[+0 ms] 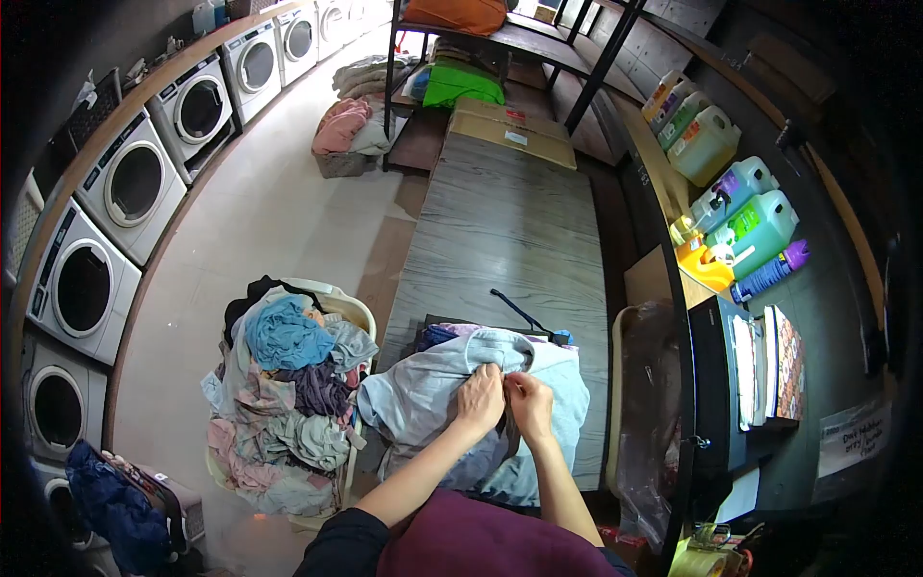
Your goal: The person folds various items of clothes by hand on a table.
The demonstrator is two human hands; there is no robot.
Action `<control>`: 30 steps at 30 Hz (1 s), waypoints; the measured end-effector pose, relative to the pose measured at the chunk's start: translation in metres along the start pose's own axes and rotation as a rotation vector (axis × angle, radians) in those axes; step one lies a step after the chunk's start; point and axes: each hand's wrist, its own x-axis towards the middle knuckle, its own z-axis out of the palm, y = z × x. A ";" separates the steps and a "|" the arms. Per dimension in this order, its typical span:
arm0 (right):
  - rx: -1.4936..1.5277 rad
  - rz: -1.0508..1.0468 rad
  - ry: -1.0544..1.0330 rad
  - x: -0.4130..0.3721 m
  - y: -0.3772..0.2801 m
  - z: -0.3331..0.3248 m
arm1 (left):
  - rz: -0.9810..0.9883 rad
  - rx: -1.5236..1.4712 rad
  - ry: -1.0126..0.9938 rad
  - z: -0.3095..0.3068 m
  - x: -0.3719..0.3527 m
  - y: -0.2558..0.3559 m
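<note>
A light blue-grey collared shirt (433, 370) lies spread out at the near end of the grey wood-grain table (519, 231). My left hand (481, 396) and my right hand (529, 404) meet at its front, just below the collar. Both have their fingers closed in a pinch on the shirt's cloth; any button between the fingertips is too small to make out. Under the shirt's far edge, dark and purple folded cloth (437, 337) shows. A thin dark strap-like piece (514, 308) sticks out beyond it on the tabletop.
A basket (358, 313) heaped with crumpled laundry (288, 385) stands left of the table. Front-loading washers (135, 183) line the left wall. At the table's far end lies a cardboard box (514, 135). Detergent jugs (760, 231) and books (784, 370) occupy the right shelf.
</note>
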 end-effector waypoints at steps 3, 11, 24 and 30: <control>-0.272 -0.204 -0.114 0.005 -0.021 -0.014 | 0.031 -0.086 0.009 0.000 0.001 -0.011; -0.709 -0.351 -0.168 0.004 -0.006 0.013 | -0.051 -0.200 -0.082 -0.007 0.007 -0.016; -0.228 -0.099 -0.013 -0.032 -0.010 -0.003 | -0.170 -0.433 -0.124 -0.019 0.011 -0.021; -0.028 -0.062 -0.032 -0.026 0.021 -0.003 | 0.056 -0.594 -0.202 -0.026 -0.007 -0.025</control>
